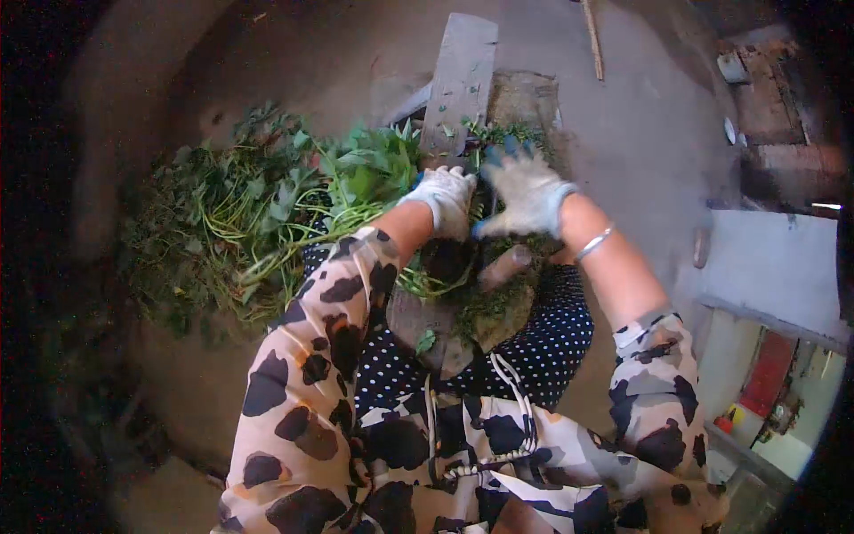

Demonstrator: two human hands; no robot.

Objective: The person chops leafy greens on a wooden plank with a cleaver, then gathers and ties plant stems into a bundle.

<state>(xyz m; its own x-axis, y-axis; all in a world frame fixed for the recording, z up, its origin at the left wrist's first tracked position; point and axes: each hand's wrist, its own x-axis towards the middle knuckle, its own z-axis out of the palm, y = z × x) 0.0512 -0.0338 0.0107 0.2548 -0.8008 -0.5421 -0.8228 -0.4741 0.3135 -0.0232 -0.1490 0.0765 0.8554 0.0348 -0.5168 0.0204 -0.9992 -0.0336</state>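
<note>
My left hand (445,198), in a pale work glove, is closed over the leafy green stems (360,178) beside a wooden board (458,80). My right hand (525,191), gloved too and slightly blurred, has its fingers spread above chopped greens (487,307) to the right of the board. Between and just below the hands is a dark round opening or object (447,260), which I cannot make out. Long stems curve under it. Nothing shows in my right hand.
A large heap of leafy vines (231,205) lies on the ground at the left. Behind the board is a flat woven piece (522,100). A thin stick (593,40) lies farther back. Household items stand at the far right.
</note>
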